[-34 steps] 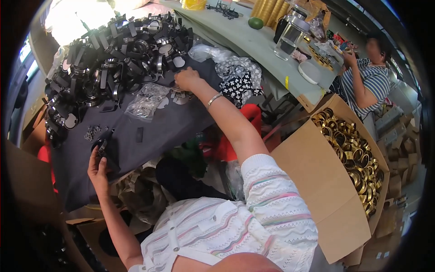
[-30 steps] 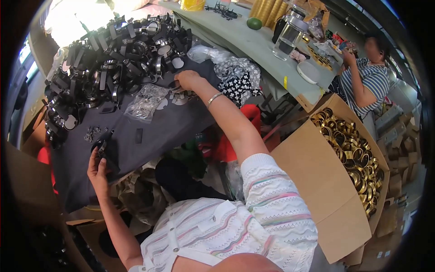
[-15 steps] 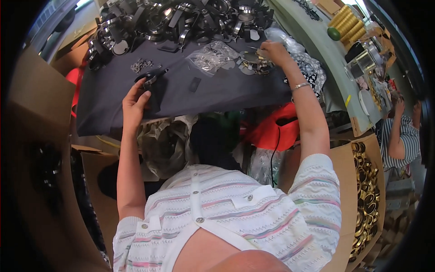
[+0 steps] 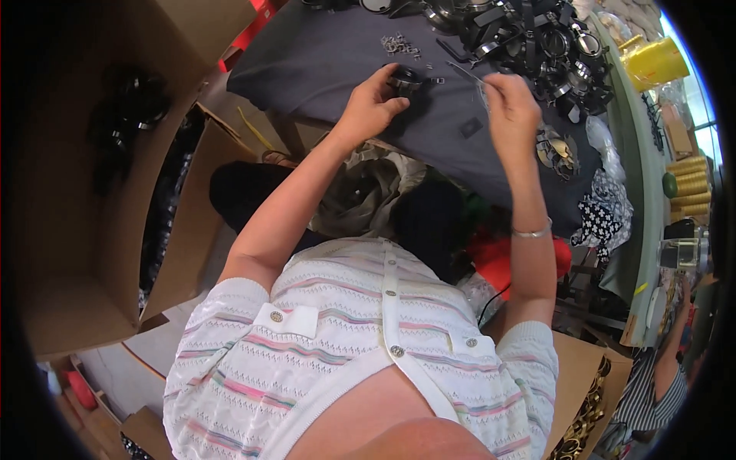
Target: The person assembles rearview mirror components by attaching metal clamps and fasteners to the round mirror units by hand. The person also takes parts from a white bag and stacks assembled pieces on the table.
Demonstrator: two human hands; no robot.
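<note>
My left hand [image 4: 371,107] is closed round a black watch [image 4: 406,75], thumb and fingers gripping its case above the dark cloth. A strap end with a small metal buckle [image 4: 438,80] sticks out to the watch's right. To the right, my right hand [image 4: 512,107] pinches a slim pointed metal tool, seemingly tweezers [image 4: 464,72], its tip directed left toward the watch but apart from it. Behind the right hand, a clear bag of small parts is mostly hidden. A small dark flat piece [image 4: 470,128] lies on the cloth between the hands.
Small metal buckles [image 4: 401,46] lie in a pile beyond my left hand. Many black watches [image 4: 537,38] are heaped at the far right. Flat metal pieces [image 4: 558,153] sit beside my right wrist. Cardboard boxes [image 4: 180,222] flank me, one with gold-coloured bands [image 4: 586,414]. Another person [image 4: 659,383] is at right.
My right hand has moved left from the flat metal pieces toward the watch, now with the slim tool showing. My left hand still holds the watch. The view has swung left.
</note>
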